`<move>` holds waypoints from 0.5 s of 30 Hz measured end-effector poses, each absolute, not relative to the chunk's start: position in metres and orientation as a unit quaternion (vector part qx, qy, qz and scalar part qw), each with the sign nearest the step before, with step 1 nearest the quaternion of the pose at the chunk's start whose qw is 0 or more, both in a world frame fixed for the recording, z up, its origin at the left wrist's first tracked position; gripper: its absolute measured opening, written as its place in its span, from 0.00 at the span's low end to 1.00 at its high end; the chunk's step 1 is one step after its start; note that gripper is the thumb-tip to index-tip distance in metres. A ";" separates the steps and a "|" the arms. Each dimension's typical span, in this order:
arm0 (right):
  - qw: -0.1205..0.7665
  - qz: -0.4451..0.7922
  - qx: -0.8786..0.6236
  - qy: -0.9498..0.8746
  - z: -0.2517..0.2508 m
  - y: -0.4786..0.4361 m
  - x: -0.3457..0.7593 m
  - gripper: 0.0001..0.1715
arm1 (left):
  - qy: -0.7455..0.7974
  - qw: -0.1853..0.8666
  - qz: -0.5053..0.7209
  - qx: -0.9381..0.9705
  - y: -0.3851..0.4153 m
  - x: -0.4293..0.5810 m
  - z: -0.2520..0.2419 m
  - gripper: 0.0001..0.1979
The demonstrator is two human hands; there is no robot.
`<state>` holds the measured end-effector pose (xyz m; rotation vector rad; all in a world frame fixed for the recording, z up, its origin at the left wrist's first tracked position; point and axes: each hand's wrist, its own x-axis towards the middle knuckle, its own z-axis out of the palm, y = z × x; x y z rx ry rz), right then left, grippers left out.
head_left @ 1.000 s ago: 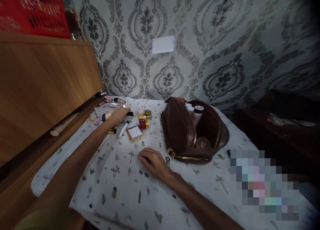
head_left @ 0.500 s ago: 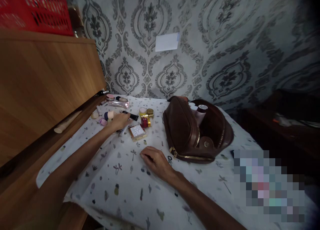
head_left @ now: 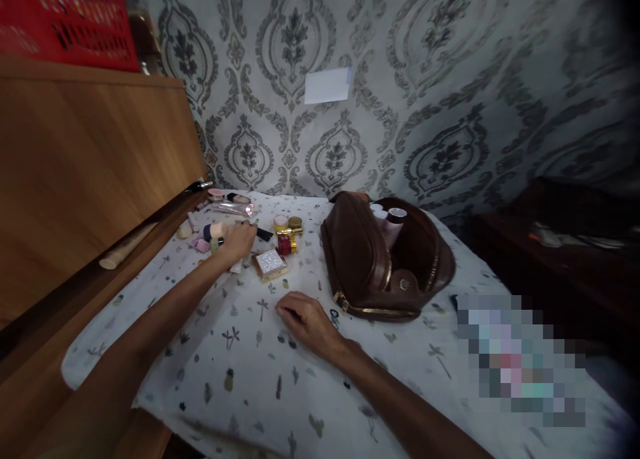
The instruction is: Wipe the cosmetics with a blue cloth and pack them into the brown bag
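My left hand reaches in among the cosmetics, its fingers bent down and partly hidden; whatever they grip I cannot make out. A black tube lies just right of its fingers. A whitish tube shows under the wrist side. To the left is a peach bottle with a dark cap. A glittery square compact and a red jar with a gold lid lie to the right. Loosely curled, my right hand rests on the cloth with nothing visible in it, before a brown cosmetic bag.
Bottles with pale caps stand inside the unzipped bag. Small jars and a pink tube lie towards the wall. A wooden cabinet borders the left, carrying a red basket. A blurred-out item lies at right.
My left hand has drawn back slightly from the black tube, its fingers now bent further down. The right hand keeps its place on the cloth. The whole view has shifted a little.
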<state>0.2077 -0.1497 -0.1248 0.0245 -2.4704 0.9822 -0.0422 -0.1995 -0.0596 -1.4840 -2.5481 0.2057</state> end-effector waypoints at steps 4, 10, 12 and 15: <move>0.234 0.351 0.005 -0.907 -0.125 -0.152 0.208 0.10 | -0.825 0.089 0.058 -0.555 -0.177 -0.049 -0.060 0.26; 0.221 0.284 -0.001 -0.933 -0.121 -0.152 0.211 0.08 | -0.783 0.069 0.056 -0.615 -0.171 -0.055 -0.065 0.22; 0.222 0.241 0.017 -0.945 -0.114 -0.154 0.208 0.10 | -0.781 0.076 0.054 -0.618 -0.177 -0.058 -0.067 0.19; 0.204 0.165 0.064 -0.963 -0.103 -0.158 0.194 0.15 | -0.775 0.094 0.049 -0.623 -0.187 -0.060 -0.069 0.14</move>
